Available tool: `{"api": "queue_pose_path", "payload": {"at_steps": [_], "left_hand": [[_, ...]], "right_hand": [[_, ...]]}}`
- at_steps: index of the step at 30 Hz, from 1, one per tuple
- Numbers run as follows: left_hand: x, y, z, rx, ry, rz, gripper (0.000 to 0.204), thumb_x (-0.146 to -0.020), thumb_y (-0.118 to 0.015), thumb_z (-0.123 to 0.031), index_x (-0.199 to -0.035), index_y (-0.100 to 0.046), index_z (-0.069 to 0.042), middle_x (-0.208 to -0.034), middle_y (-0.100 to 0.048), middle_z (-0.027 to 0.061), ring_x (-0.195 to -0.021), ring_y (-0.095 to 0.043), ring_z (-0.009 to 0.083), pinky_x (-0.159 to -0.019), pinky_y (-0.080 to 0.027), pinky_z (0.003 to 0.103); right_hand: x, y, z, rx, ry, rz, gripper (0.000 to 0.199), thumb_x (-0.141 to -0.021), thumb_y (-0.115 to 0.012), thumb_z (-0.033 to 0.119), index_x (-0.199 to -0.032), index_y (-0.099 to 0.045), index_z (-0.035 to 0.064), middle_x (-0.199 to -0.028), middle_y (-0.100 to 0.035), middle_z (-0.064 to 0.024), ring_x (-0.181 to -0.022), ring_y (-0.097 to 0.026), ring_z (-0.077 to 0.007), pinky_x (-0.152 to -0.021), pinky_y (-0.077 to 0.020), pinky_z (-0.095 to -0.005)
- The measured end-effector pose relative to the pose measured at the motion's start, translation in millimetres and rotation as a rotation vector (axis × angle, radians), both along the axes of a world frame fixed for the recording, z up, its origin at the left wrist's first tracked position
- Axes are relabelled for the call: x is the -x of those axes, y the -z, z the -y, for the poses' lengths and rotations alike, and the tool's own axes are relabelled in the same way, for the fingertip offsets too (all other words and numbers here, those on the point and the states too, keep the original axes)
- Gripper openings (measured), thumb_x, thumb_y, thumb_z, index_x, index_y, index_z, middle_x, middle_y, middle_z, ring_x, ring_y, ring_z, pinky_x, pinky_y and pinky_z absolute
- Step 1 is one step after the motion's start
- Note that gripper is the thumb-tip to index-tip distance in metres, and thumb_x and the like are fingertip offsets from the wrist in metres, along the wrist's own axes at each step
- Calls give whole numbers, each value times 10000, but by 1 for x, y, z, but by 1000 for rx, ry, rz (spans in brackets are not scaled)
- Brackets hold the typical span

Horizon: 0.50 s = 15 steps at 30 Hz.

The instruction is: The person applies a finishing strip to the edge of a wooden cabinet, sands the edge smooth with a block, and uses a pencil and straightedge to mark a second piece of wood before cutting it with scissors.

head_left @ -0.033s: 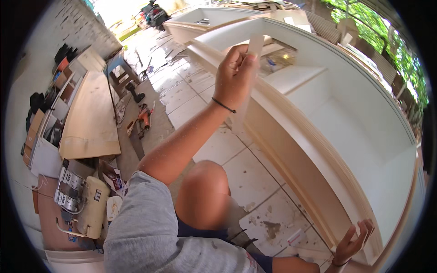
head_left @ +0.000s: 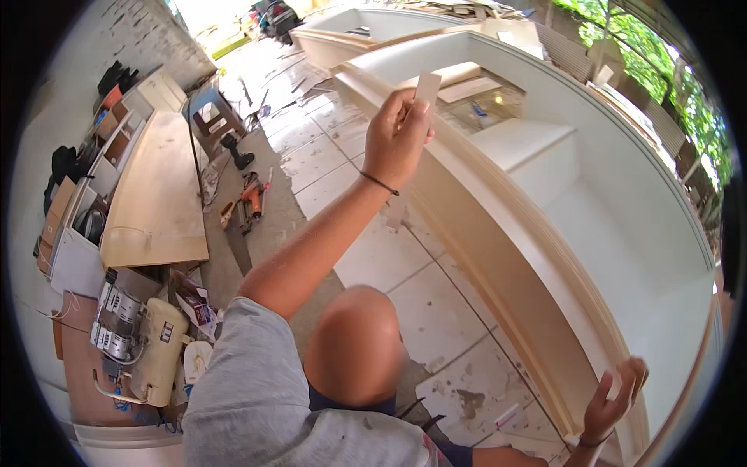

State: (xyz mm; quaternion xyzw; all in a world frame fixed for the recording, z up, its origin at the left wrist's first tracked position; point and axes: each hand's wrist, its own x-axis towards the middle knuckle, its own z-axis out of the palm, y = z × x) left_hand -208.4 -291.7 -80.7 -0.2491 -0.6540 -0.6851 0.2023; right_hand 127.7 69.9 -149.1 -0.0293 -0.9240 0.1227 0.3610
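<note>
Strip: we see a small pale rectangular strip (head_left: 427, 87), like a piece of sandpaper or thin card, held upright above the upper rim of the long cabinet.
Left hand: our left hand (head_left: 397, 140) is raised on an outstretched arm, fingers closed in a pinch around the lower end of the strip; a thin dark band sits on the wrist.
Right hand: our right hand (head_left: 615, 401) is low at the lower right, fingers curled over the edge of the cabinet's front moulding and touching it; we cannot tell how firmly it grips.
Cabinet: a long cream-painted cabinet (head_left: 545, 257) lies on its side across the right half of the view, with a stepped moulding along its near edge and white shelves inside.
Floor: pale tiles (head_left: 389, 257), stained and dusty, run beside the cabinet.
Tools: an orange and black power tool (head_left: 250, 194) and a handsaw (head_left: 233, 237) lie on the floor, well apart from both hands.
Board: a curved plywood board (head_left: 156, 194) rests at the left.
Compressor: a cream tank with a motor (head_left: 144, 346) stands at the lower left.
</note>
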Motion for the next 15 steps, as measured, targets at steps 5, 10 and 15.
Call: {"api": "queue_pose_path", "payload": {"at_steps": [5,10,15], "left_hand": [[58,47,92,0,-187,266,262,-939,-561,-218,-1117,-563,-25,-795,-571,13,-616,-590,90,-554,-492,223],[128,68,131,115,-222,313,230,-936,-560,-200,-1081,-592,-24,-841,-576,19,-583,-593,88,-477,-473,212],[177,88,197,206,-244,449,236,-923,-579,-200,-1079,-603,-25,-843,-578,24,-573,-595,92,-458,-471,221]], "right_hand": [[193,-32,56,-6,-229,186,186,-845,-608,89,-976,-545,-27,-1004,-559,-177,-994,-515,-359,-907,-397,-447],[327,18,66,332,-262,302,364,-890,-617,312,-1044,-558,-13,-892,-596,-203,-848,-578,-353,-763,-453,-408],[333,-13,133,405,33,785,546,-801,-664,523,-1007,-597,22,-686,-571,-201,-640,-593,-341,-585,-454,-408]]}}
